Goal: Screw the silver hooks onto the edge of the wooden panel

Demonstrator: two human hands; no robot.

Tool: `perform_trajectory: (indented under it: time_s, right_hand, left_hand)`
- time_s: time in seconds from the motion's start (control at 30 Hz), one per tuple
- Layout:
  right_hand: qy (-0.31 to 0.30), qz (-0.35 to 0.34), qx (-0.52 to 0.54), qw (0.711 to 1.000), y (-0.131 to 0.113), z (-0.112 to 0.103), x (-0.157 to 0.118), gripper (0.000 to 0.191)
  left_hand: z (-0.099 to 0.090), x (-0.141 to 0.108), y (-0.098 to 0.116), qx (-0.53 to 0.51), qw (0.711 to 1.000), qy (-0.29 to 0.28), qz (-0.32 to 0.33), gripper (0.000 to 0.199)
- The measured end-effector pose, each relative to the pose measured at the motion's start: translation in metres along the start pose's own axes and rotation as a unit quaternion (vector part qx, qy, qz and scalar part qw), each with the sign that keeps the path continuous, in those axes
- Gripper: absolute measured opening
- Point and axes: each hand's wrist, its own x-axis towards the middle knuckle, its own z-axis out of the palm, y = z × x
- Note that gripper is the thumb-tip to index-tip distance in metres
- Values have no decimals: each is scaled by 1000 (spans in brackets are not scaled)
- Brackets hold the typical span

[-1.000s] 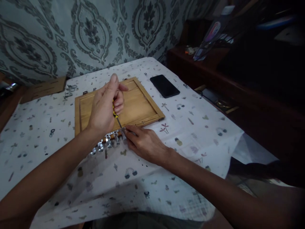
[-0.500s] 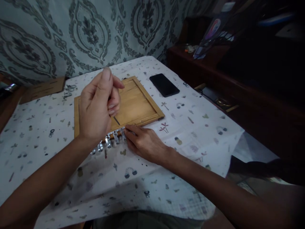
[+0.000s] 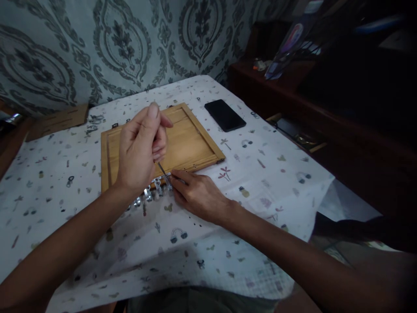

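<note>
My left hand (image 3: 141, 148) is closed in a fist around a screwdriver, its handle hidden by the fingers. Only the thin dark shaft (image 3: 162, 168) shows, slanting down to the right with its tip at the metal strip. This shiny strip with several spring clips (image 3: 158, 186) lies along the near edge of a wooden panel (image 3: 180, 139) with a raised frame. At the strip's right end my right hand (image 3: 200, 195) pinches it with thumb and fingers against the panel's edge. The strip's left part is hidden behind my left wrist.
A black phone (image 3: 224, 114) lies right of the panel on the patterned tablecloth (image 3: 247, 226). Loose metal clips (image 3: 95, 121) and a piece of cardboard (image 3: 58, 121) are at the back left. Dark furniture with an open drawer (image 3: 298, 134) stands at the right.
My left hand has moved slightly right and down, bringing the screwdriver's tip from over the panel to the strip's right end. My right hand has stayed in place.
</note>
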Motion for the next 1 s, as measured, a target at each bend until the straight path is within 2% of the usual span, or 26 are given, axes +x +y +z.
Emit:
perform_trajectory:
  time_s: [0.8,1.0]
  right_hand:
    - [7,-1,0,1000,0,0,0,21]
    - [3,-6,-2,1000,1,1,0,21]
  left_hand:
    - [1,-3,-3,9,1000,-27,3,38]
    - [0,-4,-4,30,999,20,19,42]
